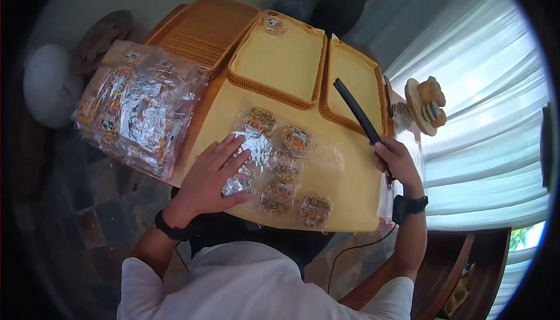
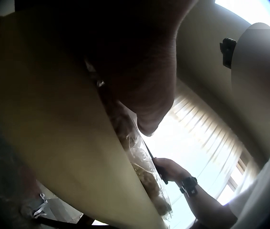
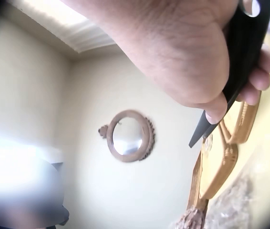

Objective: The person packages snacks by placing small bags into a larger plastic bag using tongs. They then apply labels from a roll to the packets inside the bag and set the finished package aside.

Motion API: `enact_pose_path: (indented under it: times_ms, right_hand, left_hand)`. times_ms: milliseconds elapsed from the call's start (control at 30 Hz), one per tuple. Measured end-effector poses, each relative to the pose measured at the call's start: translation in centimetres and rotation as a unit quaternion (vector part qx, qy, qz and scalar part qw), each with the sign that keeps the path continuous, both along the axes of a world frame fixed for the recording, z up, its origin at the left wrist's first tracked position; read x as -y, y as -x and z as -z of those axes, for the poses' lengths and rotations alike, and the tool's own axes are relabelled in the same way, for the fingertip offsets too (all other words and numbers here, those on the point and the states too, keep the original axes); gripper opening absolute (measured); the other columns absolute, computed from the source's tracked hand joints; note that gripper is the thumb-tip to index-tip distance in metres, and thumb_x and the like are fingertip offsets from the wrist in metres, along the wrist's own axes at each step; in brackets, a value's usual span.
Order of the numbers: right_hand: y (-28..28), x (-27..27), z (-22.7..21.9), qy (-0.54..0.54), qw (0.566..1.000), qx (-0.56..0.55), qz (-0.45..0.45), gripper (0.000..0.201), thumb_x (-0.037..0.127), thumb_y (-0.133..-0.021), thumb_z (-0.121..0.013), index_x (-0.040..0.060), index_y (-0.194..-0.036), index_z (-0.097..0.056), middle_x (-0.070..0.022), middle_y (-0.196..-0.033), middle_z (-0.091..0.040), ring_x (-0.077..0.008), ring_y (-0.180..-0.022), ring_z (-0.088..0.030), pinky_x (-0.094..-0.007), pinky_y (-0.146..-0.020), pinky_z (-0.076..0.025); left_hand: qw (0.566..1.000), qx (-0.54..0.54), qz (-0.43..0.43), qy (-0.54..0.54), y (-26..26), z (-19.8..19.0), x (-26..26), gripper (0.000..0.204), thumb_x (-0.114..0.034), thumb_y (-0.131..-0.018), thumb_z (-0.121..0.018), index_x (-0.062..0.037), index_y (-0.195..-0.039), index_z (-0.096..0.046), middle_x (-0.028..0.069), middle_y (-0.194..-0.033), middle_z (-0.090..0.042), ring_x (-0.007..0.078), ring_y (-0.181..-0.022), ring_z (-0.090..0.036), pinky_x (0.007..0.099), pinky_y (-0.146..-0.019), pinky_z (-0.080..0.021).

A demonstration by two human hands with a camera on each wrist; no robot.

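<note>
My left hand rests with fingers spread on clear plastic packs at the left of the yellow-covered table. Beside it lie several round, nut-covered snacks in clear wrappers, such as one wrapped snack with an orange label. Shiny glare covers the wrapper by its fingertips. My right hand grips black tongs above the table's right side, their tips pointing away over a basket. In the right wrist view the fingers wrap round the tongs, which hold nothing.
A large clear bag of wrapped snacks lies at the left edge. Along the back stand an unlined wicker basket, a lined basket with one wrapped snack, and another lined basket. Bread stands on a wooden stand at right.
</note>
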State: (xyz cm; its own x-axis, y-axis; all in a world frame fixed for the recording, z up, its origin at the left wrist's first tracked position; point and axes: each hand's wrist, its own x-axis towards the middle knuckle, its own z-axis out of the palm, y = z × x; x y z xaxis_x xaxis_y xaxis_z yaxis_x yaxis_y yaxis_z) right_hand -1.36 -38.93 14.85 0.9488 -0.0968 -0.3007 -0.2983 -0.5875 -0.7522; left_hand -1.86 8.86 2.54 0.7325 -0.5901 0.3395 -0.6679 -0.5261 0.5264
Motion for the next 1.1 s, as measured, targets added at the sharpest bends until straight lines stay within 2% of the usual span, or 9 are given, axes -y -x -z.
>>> enact_pose_path:
  times_ms: [233, 300, 500, 567, 700, 833, 967, 1033, 1100]
  right_hand:
    - [-19.9, -7.6, 0.4, -0.060, 0.994, -0.082, -0.048, 0.042, 0.043, -0.114, -0.059, 0.0017, -0.106, -0.068, 0.0001, -0.077, -0.065, -0.0091, -0.059, -0.059, -0.0255, -0.052, -0.049]
    - [-24.6, -9.5, 1.0, -0.109, 0.978, -0.167, -0.058, 0.044, 0.044, -0.115, -0.058, 0.0011, -0.109, -0.067, 0.0004, -0.077, -0.064, -0.0092, -0.059, -0.057, -0.0251, -0.052, -0.049]
    - [-31.1, -14.4, 5.1, -0.154, 0.969, -0.192, -0.019, 0.043, 0.046, -0.114, -0.058, 0.0038, -0.112, -0.066, 0.0022, -0.082, -0.063, -0.0080, -0.064, -0.056, -0.0228, -0.055, -0.049]
    - [-32.0, -15.3, 5.9, -0.166, 0.974, -0.154, 0.003, 0.037, 0.042, -0.114, -0.061, 0.0064, -0.105, -0.064, 0.0014, -0.082, -0.063, -0.0089, -0.063, -0.056, -0.0236, -0.054, -0.049]
    - [-32.4, -15.1, 6.9, -0.147, 0.980, -0.134, 0.014, 0.032, 0.039, -0.113, -0.063, 0.0084, -0.102, -0.062, 0.0015, -0.079, -0.062, -0.0092, -0.062, -0.055, -0.0235, -0.053, -0.047]
    - [-29.5, -14.7, 5.1, -0.134, 0.982, -0.124, 0.037, 0.031, 0.039, -0.113, -0.063, 0.0091, -0.103, -0.062, 0.0026, -0.078, -0.060, -0.0087, -0.060, -0.053, -0.0232, -0.052, -0.046]
    - [-23.4, -12.7, 1.8, -0.152, 0.983, -0.098, 0.043, 0.031, 0.038, -0.114, -0.062, 0.0088, -0.103, -0.063, 0.0032, -0.076, -0.059, -0.0076, -0.058, -0.051, -0.0230, -0.052, -0.044]
    - [-18.0, -11.2, -0.6, -0.158, 0.986, -0.050, -0.006, 0.030, 0.037, -0.113, -0.062, 0.0077, -0.104, -0.065, 0.0022, -0.075, -0.059, -0.0087, -0.058, -0.052, -0.0242, -0.051, -0.046]
    - [-11.6, -9.3, -2.2, -0.165, 0.986, -0.037, 0.018, 0.030, 0.035, -0.113, -0.061, 0.0068, -0.105, -0.065, 0.0016, -0.075, -0.059, -0.0088, -0.055, -0.053, -0.0251, -0.048, -0.044]
  left_hand:
    - [0.996, -0.002, -0.026, 0.090, 0.0, 0.5, -0.8, 0.087, -0.055, -0.089, -0.081, -0.0093, -0.159, -0.053, 0.0209, -0.171, -0.041, 0.0432, -0.158, -0.039, 0.0549, -0.126, -0.036]
    - [0.994, 0.007, -0.047, 0.095, 0.0, 0.8, -1.1, 0.085, -0.056, -0.091, -0.079, -0.0093, -0.158, -0.054, 0.0210, -0.171, -0.041, 0.0427, -0.158, -0.040, 0.0547, -0.126, -0.037]
    - [0.988, 0.000, -0.025, 0.155, 0.0, 1.5, -1.3, 0.078, -0.056, -0.097, -0.073, -0.0073, -0.155, -0.055, 0.0226, -0.171, -0.040, 0.0438, -0.158, -0.040, 0.0543, -0.126, -0.037]
    - [0.989, 0.014, -0.022, 0.147, -0.1, 1.5, -1.3, 0.079, -0.059, -0.098, -0.070, -0.0012, -0.150, -0.057, 0.0241, -0.170, -0.040, 0.0423, -0.157, -0.040, 0.0534, -0.127, -0.035]
    - [0.988, 0.002, -0.009, 0.157, -0.2, 1.5, -1.4, 0.079, -0.057, -0.097, -0.072, -0.0037, -0.153, -0.056, 0.0236, -0.170, -0.041, 0.0432, -0.157, -0.040, 0.0537, -0.127, -0.036]
    - [0.989, -0.013, -0.012, 0.149, -0.2, 1.4, -1.4, 0.081, -0.058, -0.095, -0.075, -0.0081, -0.156, -0.055, 0.0215, -0.171, -0.041, 0.0434, -0.158, -0.040, 0.0535, -0.127, -0.036]
    - [0.989, -0.015, -0.003, 0.144, -0.2, 0.8, -1.5, 0.082, -0.058, -0.093, -0.077, -0.0096, -0.155, -0.056, 0.0210, -0.170, -0.043, 0.0431, -0.157, -0.041, 0.0536, -0.126, -0.037]
    - [0.990, -0.014, -0.017, 0.136, -0.2, 0.1, -1.5, 0.075, -0.051, -0.095, -0.078, -0.0053, -0.151, -0.057, 0.0212, -0.170, -0.043, 0.0425, -0.157, -0.041, 0.0533, -0.126, -0.038]
    - [0.992, -0.018, -0.002, 0.124, -0.1, -0.1, -1.4, 0.078, -0.052, -0.094, -0.079, -0.0066, -0.153, -0.056, 0.0214, -0.170, -0.042, 0.0431, -0.157, -0.041, 0.0534, -0.126, -0.038]
